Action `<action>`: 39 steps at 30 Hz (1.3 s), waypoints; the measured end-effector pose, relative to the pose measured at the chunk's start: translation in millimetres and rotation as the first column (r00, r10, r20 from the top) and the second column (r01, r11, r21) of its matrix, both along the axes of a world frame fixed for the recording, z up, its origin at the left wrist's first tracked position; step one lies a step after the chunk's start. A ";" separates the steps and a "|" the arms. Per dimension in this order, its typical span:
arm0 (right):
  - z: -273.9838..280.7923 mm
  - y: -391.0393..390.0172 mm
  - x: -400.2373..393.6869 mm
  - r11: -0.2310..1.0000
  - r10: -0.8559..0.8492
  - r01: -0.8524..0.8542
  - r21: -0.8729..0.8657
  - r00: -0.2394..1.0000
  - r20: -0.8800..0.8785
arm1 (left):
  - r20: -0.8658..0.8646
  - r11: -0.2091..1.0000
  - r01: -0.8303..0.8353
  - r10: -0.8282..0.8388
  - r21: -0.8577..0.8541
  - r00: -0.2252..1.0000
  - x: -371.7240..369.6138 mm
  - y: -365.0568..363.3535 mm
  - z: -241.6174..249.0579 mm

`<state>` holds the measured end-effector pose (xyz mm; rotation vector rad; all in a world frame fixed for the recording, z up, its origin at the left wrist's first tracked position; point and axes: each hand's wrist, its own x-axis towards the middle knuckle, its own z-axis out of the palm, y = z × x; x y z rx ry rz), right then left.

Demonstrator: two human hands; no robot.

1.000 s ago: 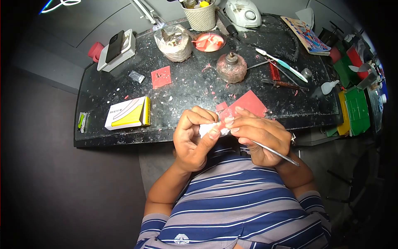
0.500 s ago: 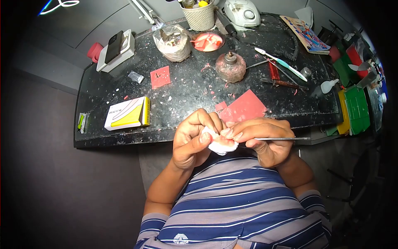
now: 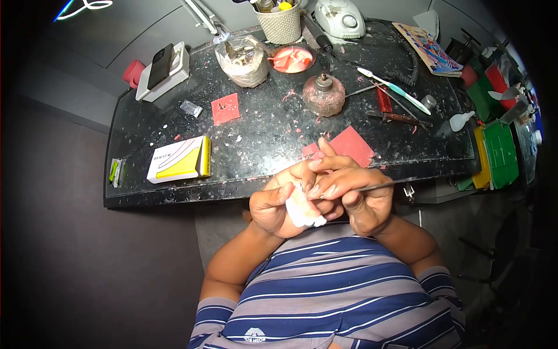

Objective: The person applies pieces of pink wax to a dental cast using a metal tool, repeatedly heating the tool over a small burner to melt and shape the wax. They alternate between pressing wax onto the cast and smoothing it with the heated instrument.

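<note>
My left hand (image 3: 272,205) is closed around a white dental cast (image 3: 302,215) that has a pinkish layer on part of it. The cast sits tilted in front of my body, just off the table's near edge. In my right hand (image 3: 372,205) is a thin metal carving tool (image 3: 376,187), its shaft pointing out to the right. The tool's tip meets the cast near its upper right side, among the fingertips, so exact contact is hard to see. Beyond both hands, a pink wax sheet (image 3: 353,146) lies on the table, partly covered by my fingers.
On the black table (image 3: 256,152) stand a glass spirit lamp (image 3: 323,99), a bowl of pink wax (image 3: 292,59) and a plastic-lined tub (image 3: 243,67). A yellow-white box (image 3: 179,160) lies left. Toward the right are a toothbrush (image 3: 395,91) and a red-handled tool (image 3: 385,102).
The cast has turned and tipped downward in my left hand. My right hand has moved left with the carving tool, its fingers now closer over the cast.
</note>
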<state>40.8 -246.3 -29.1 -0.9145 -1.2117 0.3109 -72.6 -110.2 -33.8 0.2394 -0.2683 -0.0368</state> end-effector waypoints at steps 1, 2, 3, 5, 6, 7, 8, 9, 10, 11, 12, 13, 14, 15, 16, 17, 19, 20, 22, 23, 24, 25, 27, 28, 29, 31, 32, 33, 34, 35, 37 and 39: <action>0.9 1.5 -1.1 0.999 -0.039 0.040 0.009 0.995 -0.093 | 0.051 0.999 -0.030 0.028 0.041 0.998 4.9 1.5 0.0; 1.5 2.6 -1.7 0.997 -0.076 0.080 0.013 0.980 -0.185 | 0.095 0.985 -0.151 0.142 0.086 0.985 6.8 -1.0 0.8; 0.6 4.3 -0.3 0.982 -0.191 0.187 -0.039 0.952 -0.240 | 0.106 0.867 -0.382 0.368 0.321 0.924 5.0 -2.4 3.3; 7.4 4.7 17.2 0.896 -0.420 0.405 -0.184 0.906 -0.049 | 0.497 0.058 -0.683 0.642 0.729 0.585 3.9 1.3 4.3; 6.3 3.7 28.3 0.829 -0.509 0.520 -0.205 0.854 0.105 | 0.726 -0.312 -0.694 0.527 0.649 0.442 2.3 9.8 -0.7; 8.1 0.0 35.2 0.761 -0.551 0.603 -0.241 0.796 0.252 | 0.784 -0.402 -0.692 0.468 0.600 0.408 2.4 15.1 -3.6; 9.9 -1.8 34.4 0.763 -0.547 0.599 -0.244 0.799 0.250 | 0.834 -0.488 -0.683 0.403 0.543 0.376 1.7 17.9 -6.4; 14.1 -3.7 32.4 0.783 -0.541 0.584 -0.216 0.810 0.227 | 0.833 -0.490 -0.680 0.405 0.545 0.376 1.0 18.5 -8.9; 17.7 -5.4 31.3 0.801 -0.536 0.570 -0.185 0.819 0.205 | 0.854 -0.519 -0.681 0.370 0.517 0.366 2.3 18.7 -7.6; 19.3 -7.7 31.0 0.815 -0.515 0.562 -0.141 0.814 0.268 | 0.873 -0.545 -0.683 0.332 0.486 0.357 3.4 18.5 -6.8; 23.0 -6.5 29.8 0.814 -0.517 0.564 -0.141 0.813 0.268 | 0.873 -0.543 -0.684 0.331 0.486 0.358 3.8 18.4 -7.0; 28.1 -3.4 27.4 0.806 -0.530 0.581 -0.113 0.793 0.301 | 0.875 -0.554 -0.679 0.329 0.483 0.354 4.5 18.7 -7.9; 33.2 -2.6 26.9 0.798 -0.542 0.597 -0.084 0.771 0.335 | 0.878 -0.563 -0.674 0.328 0.478 0.349 5.9 19.0 -8.9; 38.4 2.3 39.2 0.780 -0.568 0.625 0.042 0.678 0.465 | 0.879 -0.560 -0.678 0.328 0.477 0.347 7.1 19.4 -10.0; 42.8 8.0 40.5 0.768 -0.586 0.639 -0.039 0.727 0.358 | 0.870 -0.549 -0.676 0.348 0.492 0.350 7.7 20.2 -11.0; 43.7 13.5 52.8 0.730 -0.624 0.684 -0.002 0.667 0.407 | 0.861 -0.538 -0.674 0.367 0.506 0.353 8.2 20.8 -11.8; 44.6 23.6 71.3 0.686 -0.662 0.726 0.047 0.596 0.454 | 0.858 -0.533 -0.677 0.388 0.507 0.337 9.5 19.6 -12.8; 43.5 27.7 75.5 0.693 -0.660 0.721 0.000 0.635 0.403 | 0.851 -0.530 -0.675 0.414 0.513 0.322 10.3 19.5 -13.3; 40.6 32.8 78.7 0.703 -0.652 0.710 -0.049 0.670 0.354 | 0.846 -0.524 -0.676 0.430 0.518 0.316 10.3 21.5 -15.1; 38.6 34.2 78.9 0.693 -0.661 0.718 -0.064 0.669 0.338 | 0.838 -0.516 -0.675 0.445 0.527 0.315 9.6 21.7 -16.3; 36.7 34.8 78.7 0.683 -0.671 0.725 -0.082 0.668 0.321 | 0.835 -0.513 -0.674 0.451 0.531 0.315 8.7 22.1 -17.2; 35.3 35.4 78.6 0.683 -0.669 0.725 -0.087 0.669 0.323 | 0.827 -0.499 -0.673 0.453 0.545 0.334 8.2 22.9 -17.1; 33.2 36.5 78.1 0.674 -0.689 0.736 -0.068 0.659 0.302 | 0.811 -0.484 -0.664 0.459 0.570 0.362 6.8 22.8 -16.6; 33.1 36.7 77.8 0.670 -0.692 0.739 -0.068 0.656 0.302 | 0.811 -0.480 -0.666 0.458 0.570 0.364 7.1 22.4 -16.2; 33.5 36.9 77.9 0.675 -0.687 0.733 -0.086 0.667 0.289 | 0.812 -0.476 -0.673 0.461 0.566 0.358 7.9 22.1 -15.7; 33.6 37.1 78.9 0.681 -0.680 0.725 -0.102 0.678 0.279 | 0.814 -0.472 -0.681 0.465 0.560 0.347 8.9 21.9 -15.1; 32.8 37.3 79.2 0.680 -0.683 0.726 -0.102 0.678 0.270 | 0.808 -0.463 -0.681 0.473 0.567 0.351 8.5 21.7 -15.1; 32.3 37.6 79.5 0.680 -0.686 0.726 -0.103 0.679 0.261 | 0.800 -0.454 -0.680 0.482 0.576 0.356 8.1 21.7 -15.1; 32.3 37.8 79.7 0.681 -0.684 0.725 -0.104 0.681 0.262 | 0.800 -0.455 -0.679 0.484 0.577 0.355 7.8 22.0 -15.3; 32.3 37.8 79.8 0.677 -0.687 0.728 -0.104 0.676 0.266 | 0.797 -0.450 -0.679 0.486 0.580 0.358 7.5 22.4 -15.5; 32.1 37.2 79.8 0.672 -0.691 0.733 -0.104 0.671 0.268 | 0.794 -0.444 -0.680 0.487 0.583 0.363 7.7 22.8 -15.5; 31.9 35.8 79.1 0.679 -0.685 0.726 -0.114 0.681 0.258 | 0.789 -0.428 -0.689 0.498 0.585 0.360 8.3 22.8 -14.8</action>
